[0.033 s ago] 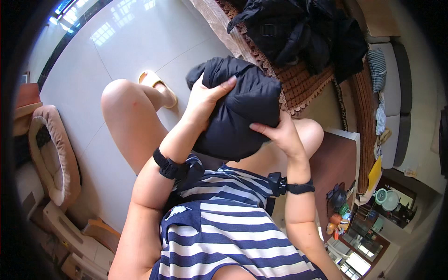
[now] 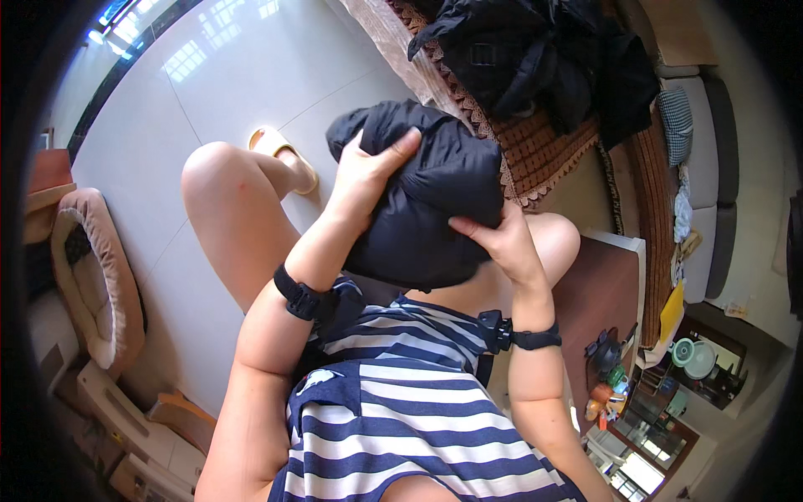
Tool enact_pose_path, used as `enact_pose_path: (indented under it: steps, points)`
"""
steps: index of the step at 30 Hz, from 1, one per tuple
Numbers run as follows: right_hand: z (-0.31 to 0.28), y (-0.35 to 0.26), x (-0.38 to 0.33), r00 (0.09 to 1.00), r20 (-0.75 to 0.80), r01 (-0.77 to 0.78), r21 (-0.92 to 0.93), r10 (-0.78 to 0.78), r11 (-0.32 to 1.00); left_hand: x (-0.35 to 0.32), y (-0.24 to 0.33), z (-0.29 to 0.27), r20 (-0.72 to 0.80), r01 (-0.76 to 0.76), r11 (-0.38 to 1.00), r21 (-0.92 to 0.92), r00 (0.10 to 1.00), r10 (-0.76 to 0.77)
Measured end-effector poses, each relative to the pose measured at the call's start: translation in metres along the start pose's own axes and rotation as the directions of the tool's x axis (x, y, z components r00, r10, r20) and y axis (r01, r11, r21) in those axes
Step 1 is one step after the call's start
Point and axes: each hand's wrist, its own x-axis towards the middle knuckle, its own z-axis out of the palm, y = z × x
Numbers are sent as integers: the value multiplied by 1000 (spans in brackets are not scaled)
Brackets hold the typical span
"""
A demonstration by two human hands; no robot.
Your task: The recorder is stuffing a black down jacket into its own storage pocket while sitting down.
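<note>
A black puffer jacket, rolled into a thick, soft bundle, is held up over my lap between both hands. My left hand grips its left side, thumb lying across the top and the other fingers hidden around the far side. On the right side, my right hand pinches the bundle, its thumb pressing into the near face and its fingers mostly out of sight behind. The fabric is shiny and creased, with a fold running across the upper part.
More black clothing lies heaped on a brown, lace-edged cover beyond my right hand. A brown-topped table stands close at my right. On the left, a cushioned pet bed rests near the pale tiled floor.
The bundled jacket has shifted very slightly left in my hands, its upper left end most of all. My grip is the same.
</note>
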Motion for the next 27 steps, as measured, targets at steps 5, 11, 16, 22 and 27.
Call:
enact_pose_path:
  steps: [5,11,16,22,27]
  points:
    - [-12,-24,2,976,-216,43,260,15,965,32,6,-42,-114,75,993,-96,990,-86]
    - [-12,-36,10,948,-312,187,391,-62,901,-4,5,-56,-19,374,891,257,924,-382]
    - [-5,-44,15,859,-498,320,340,-119,884,-13,30,-42,67,408,862,301,893,-445]
    - [-2,-37,20,774,-618,373,267,-139,889,17,7,-71,771,634,673,380,185,-609]
    - [24,-33,15,919,-380,276,444,-99,852,-7,2,-22,138,68,997,33,988,-72]
